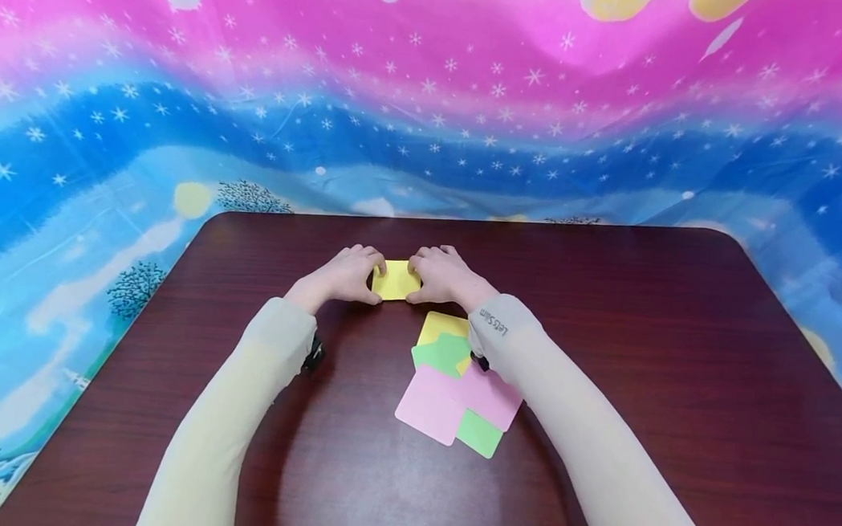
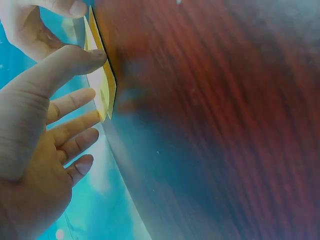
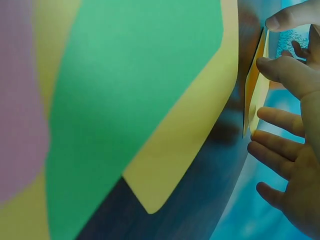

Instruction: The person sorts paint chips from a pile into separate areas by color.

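A dark brown wooden table (image 1: 676, 351) with rounded corners carries everything. On it, near the middle, lies a small folded yellow paper (image 1: 395, 281). A little closer to the person lies a loose pile of paper sheets (image 1: 457, 386), yellow, green and pink, which overlap each other partly.
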Action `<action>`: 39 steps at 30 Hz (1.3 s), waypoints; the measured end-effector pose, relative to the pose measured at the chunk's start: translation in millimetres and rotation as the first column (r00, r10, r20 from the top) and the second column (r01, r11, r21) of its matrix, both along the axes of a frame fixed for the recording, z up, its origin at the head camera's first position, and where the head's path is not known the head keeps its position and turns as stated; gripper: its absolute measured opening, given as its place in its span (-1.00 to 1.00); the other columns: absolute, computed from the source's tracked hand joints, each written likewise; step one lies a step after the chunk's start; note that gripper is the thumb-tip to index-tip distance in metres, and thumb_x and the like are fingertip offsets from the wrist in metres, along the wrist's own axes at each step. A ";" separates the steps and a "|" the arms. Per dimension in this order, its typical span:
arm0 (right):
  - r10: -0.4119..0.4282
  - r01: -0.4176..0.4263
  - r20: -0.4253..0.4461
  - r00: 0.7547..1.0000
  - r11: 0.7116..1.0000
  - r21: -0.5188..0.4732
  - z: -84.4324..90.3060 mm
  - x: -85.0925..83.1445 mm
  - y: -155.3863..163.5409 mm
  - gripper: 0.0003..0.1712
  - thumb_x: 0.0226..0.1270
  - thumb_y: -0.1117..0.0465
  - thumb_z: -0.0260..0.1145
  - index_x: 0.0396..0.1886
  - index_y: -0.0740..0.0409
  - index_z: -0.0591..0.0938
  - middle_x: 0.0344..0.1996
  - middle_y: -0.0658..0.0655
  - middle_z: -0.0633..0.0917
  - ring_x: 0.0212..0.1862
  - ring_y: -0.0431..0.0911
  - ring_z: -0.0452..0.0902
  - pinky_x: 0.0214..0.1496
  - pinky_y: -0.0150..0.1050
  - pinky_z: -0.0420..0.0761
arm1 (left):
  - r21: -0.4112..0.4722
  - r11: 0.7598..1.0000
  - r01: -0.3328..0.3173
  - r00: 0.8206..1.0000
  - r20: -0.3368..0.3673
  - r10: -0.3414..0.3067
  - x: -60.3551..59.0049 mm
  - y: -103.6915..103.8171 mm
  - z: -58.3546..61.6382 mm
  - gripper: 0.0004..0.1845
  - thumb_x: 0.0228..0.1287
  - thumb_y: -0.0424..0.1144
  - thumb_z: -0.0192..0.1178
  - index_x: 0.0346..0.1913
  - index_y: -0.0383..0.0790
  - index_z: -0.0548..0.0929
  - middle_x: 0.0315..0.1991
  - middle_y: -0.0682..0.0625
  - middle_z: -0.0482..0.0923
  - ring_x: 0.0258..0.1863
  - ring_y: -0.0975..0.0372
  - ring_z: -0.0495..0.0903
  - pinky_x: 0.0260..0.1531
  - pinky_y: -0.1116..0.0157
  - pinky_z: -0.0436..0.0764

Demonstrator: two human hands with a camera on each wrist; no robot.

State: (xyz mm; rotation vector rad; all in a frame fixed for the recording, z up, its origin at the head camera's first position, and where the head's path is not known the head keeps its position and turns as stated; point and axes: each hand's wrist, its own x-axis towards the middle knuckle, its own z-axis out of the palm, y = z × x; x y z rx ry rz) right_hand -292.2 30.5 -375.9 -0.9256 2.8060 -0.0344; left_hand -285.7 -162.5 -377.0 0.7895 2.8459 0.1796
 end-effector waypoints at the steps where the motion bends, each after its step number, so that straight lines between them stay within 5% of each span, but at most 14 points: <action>1: -0.004 0.004 -0.002 1.000 1.000 0.003 -0.7 -0.5 -0.2 -0.35 0.05 -0.24 0.24 0.03 0.07 0.48 0.05 0.08 0.45 0.13 -0.01 0.32 0.32 0.04 0.03 | -0.001 1.000 0.001 1.000 0.005 -0.001 -1.2 -0.1 -0.1 -0.48 -0.10 -0.02 0.30 -0.08 -0.23 0.48 0.02 -0.10 0.40 -0.05 0.05 0.30 0.04 0.10 0.26; 30: -0.045 0.045 0.006 0.999 0.999 0.026 -4.4 0.1 -3.0 -0.32 0.07 -0.30 0.20 0.17 -0.11 0.47 0.09 0.07 0.42 0.16 -0.02 0.28 0.29 0.06 0.06 | -0.032 0.999 -0.032 0.994 0.103 0.035 -13.0 3.2 -1.8 -0.49 -0.11 -0.14 0.28 0.00 -0.13 0.47 0.15 -0.08 0.32 0.06 0.05 0.25 0.08 0.07 0.22; 39: -0.026 0.027 0.077 0.997 1.000 -0.016 0.6 -1.7 2.1 -0.34 0.09 -0.23 0.24 0.15 -0.04 0.48 0.09 0.07 0.48 0.18 -0.01 0.30 0.30 0.07 0.05 | -0.105 0.994 -0.020 0.999 0.028 0.023 -2.8 12.7 0.1 -0.46 -0.09 -0.15 0.28 0.04 -0.18 0.46 0.14 -0.10 0.28 0.10 0.05 0.25 0.10 0.07 0.21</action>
